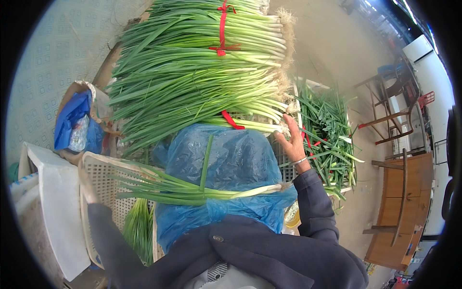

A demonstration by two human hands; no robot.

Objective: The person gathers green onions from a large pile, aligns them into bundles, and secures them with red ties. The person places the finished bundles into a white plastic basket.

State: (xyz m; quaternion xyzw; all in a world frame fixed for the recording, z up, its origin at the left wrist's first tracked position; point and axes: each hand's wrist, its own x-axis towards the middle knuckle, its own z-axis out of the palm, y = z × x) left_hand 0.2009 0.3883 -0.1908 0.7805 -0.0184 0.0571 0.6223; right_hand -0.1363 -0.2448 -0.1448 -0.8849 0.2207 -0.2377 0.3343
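Note:
A blue plastic sheet (223,155) covers my lap, and a small loose bunch of green onions (231,194) lies across it. Beyond it is a large heap of green onions (202,72), leaves to the left and pale rooted ends to the right. Red ties (222,32) bind some bunches; another red strip (232,121) lies at the near edge. My right hand (293,142) is at the rooted ends there, thumb and finger apart, with nothing visibly gripped. My left hand (87,180) is blurred beside a cream perforated crate (108,177); its fingers are unclear.
More green onions (139,224) stand low in the left crate. On the right, a crate holds cut green leaves (326,133) and red scraps. A white foam box (59,206) and a bag with blue plastic (77,119) are at left. Wooden furniture (404,209) stands far right.

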